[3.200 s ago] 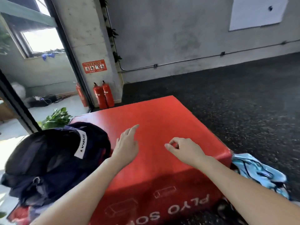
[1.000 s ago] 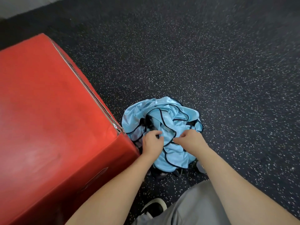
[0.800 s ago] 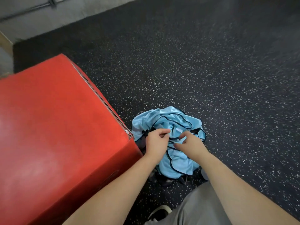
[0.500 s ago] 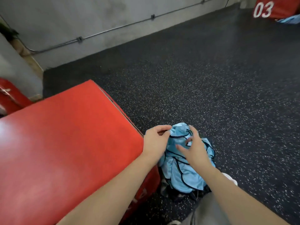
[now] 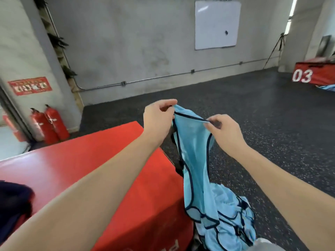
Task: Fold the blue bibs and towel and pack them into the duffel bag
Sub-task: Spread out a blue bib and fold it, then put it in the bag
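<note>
A red foam box (image 5: 101, 171) stood on the speckled floor (image 5: 272, 124). Beside it hung a blue bib (image 5: 194, 151), raised above the bib pile (image 5: 228, 220); the left hand (image 5: 159, 116) and right hand (image 5: 223, 129) each pinched its top hem.

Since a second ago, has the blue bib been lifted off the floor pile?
Yes. Both hands pinch the blue bib by its top edge, now raised above the red plyo box top; earlier it lay bunched on the floor beside the box.
</note>
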### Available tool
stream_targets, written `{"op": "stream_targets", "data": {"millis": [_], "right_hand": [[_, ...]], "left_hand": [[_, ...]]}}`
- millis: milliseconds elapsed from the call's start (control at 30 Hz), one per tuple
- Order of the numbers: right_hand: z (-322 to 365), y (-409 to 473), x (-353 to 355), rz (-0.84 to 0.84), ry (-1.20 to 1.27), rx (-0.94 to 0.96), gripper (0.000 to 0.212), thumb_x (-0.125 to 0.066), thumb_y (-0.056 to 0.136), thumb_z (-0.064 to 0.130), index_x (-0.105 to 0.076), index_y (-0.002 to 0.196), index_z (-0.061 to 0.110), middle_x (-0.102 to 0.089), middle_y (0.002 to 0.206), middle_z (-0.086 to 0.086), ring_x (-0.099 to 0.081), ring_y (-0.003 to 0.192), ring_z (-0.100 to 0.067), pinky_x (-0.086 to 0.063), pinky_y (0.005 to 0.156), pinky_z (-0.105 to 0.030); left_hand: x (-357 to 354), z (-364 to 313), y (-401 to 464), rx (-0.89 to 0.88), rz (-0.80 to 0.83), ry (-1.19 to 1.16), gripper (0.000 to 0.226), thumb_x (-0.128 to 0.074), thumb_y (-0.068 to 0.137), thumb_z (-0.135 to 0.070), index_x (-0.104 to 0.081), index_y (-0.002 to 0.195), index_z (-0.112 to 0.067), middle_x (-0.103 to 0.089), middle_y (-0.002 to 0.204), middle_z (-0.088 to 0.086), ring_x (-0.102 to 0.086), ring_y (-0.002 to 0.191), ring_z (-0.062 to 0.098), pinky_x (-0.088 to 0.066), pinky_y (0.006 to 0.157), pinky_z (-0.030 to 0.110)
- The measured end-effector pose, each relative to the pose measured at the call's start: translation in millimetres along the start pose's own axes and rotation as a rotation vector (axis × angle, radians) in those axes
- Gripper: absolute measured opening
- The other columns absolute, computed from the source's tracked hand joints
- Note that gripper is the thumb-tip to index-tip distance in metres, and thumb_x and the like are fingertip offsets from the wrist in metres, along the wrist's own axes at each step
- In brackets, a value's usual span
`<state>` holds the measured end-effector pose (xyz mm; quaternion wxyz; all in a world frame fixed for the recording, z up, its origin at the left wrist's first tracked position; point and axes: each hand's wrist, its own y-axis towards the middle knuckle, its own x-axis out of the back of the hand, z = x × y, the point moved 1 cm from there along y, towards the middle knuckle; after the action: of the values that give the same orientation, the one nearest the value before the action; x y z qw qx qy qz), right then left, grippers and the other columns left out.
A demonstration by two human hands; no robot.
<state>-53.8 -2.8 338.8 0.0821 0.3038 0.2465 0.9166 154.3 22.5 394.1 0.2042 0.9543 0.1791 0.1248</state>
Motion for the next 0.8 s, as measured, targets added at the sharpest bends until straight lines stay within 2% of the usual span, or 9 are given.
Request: {"op": "stream_targets", "data": {"millis": [100, 200, 333, 400, 467, 500, 633, 733, 800], "right_hand": [[60, 21, 17, -0.037, 0.046, 0.076, 0.008, -0.069, 0.093, 0.027, -0.073, 0.098, 0.022, -0.068, 0.091, 0.009, -0.061, 0.081, -0.011, -0.047, 0.079, -0.026], [122, 34, 24, -0.026, 0.163, 0.119, 0.006, -0.069, 0.093, 0.024, -0.072, 0.093, 0.02, -0.072, 0.078, 0.001, -0.066, 0.052, -0.012, -0.048, 0.058, -0.02], [202, 45, 21, 0.019, 0.285, 0.197, 0.006, -0.064, 0.096, 0.016, -0.07, 0.094, 0.016, -0.072, 0.081, -0.001, -0.073, 0.06, -0.015, -0.048, 0.044, -0.027], [240, 48, 18, 0.039, 0.283, 0.279, 0.014, -0.064, 0.096, 0.014, -0.066, 0.088, 0.026, -0.073, 0.084, 0.001, -0.074, 0.068, -0.013, -0.052, 0.045, -0.027], [273, 49, 15, 0.051, 0.265, 0.352, 0.022, -0.065, 0.096, 0.014, -0.063, 0.085, 0.033, -0.074, 0.085, 0.0, -0.073, 0.072, -0.011, -0.055, 0.049, -0.027], [288, 49, 13, 0.052, 0.258, 0.38, 0.023, -0.065, 0.095, 0.013, -0.063, 0.084, 0.034, -0.074, 0.085, 0.001, -0.072, 0.071, -0.008, -0.055, 0.05, -0.026], [328, 45, -2, 0.029, 0.252, 0.442, 0.014, -0.064, 0.094, 0.012, -0.069, 0.092, 0.025, -0.071, 0.081, 0.011, -0.064, 0.058, 0.003, -0.05, 0.048, -0.015], [341, 37, -30, 0.044, 0.229, 0.449, 0.014, -0.064, 0.092, 0.014, -0.07, 0.091, 0.026, -0.068, 0.078, 0.019, -0.063, 0.06, 0.006, -0.048, 0.056, -0.009], [338, 32, -55, 0.075, 0.188, 0.445, 0.013, -0.064, 0.092, 0.016, -0.072, 0.092, 0.026, -0.066, 0.077, 0.022, -0.062, 0.063, 0.008, -0.041, 0.062, -0.004]], "left_hand": [[37, -36, 21, -0.07, -0.064, 0.019, 0.032, -0.06, 0.089, -0.006, -0.075, 0.093, -0.034, -0.076, 0.086, -0.01, -0.071, 0.075, 0.014, -0.061, 0.082, 0.033], [83, -72, 37, -0.138, -0.14, 0.046, 0.029, -0.06, 0.088, -0.008, -0.077, 0.096, -0.029, -0.076, 0.087, -0.011, -0.072, 0.079, 0.013, -0.06, 0.087, 0.035], [153, -120, 52, -0.219, -0.258, 0.115, 0.029, -0.059, 0.09, -0.007, -0.078, 0.102, -0.025, -0.076, 0.091, -0.011, -0.072, 0.084, 0.009, -0.06, 0.088, 0.032], [189, -146, 53, -0.293, -0.314, 0.174, 0.029, -0.057, 0.092, -0.006, -0.078, 0.106, -0.022, -0.075, 0.097, -0.011, -0.07, 0.088, 0.005, -0.058, 0.089, 0.024], [222, -171, 45, -0.369, -0.362, 0.275, 0.031, -0.055, 0.094, -0.006, -0.077, 0.111, -0.019, -0.074, 0.103, -0.01, -0.066, 0.091, 0.001, -0.049, 0.087, 0.006], [238, -181, 40, -0.401, -0.384, 0.323, 0.033, -0.053, 0.095, -0.005, -0.077, 0.113, -0.019, -0.074, 0.106, -0.01, -0.065, 0.092, 0.0, -0.045, 0.086, 0.003], [284, -194, 22, -0.463, -0.425, 0.448, 0.038, -0.049, 0.093, -0.002, -0.074, 0.118, -0.016, -0.073, 0.114, -0.005, -0.064, 0.101, 0.006, -0.043, 0.095, 0.012], [311, -173, 16, -0.435, -0.425, 0.537, 0.041, -0.047, 0.092, 0.0, -0.072, 0.121, -0.014, -0.071, 0.12, -0.001, -0.063, 0.112, 0.011, -0.037, 0.097, 0.01], [325, -144, 16, -0.413, -0.402, 0.605, 0.041, -0.049, 0.091, -0.001, -0.072, 0.122, -0.015, -0.071, 0.121, -0.001, -0.062, 0.115, 0.014, -0.04, 0.104, 0.019]]}}
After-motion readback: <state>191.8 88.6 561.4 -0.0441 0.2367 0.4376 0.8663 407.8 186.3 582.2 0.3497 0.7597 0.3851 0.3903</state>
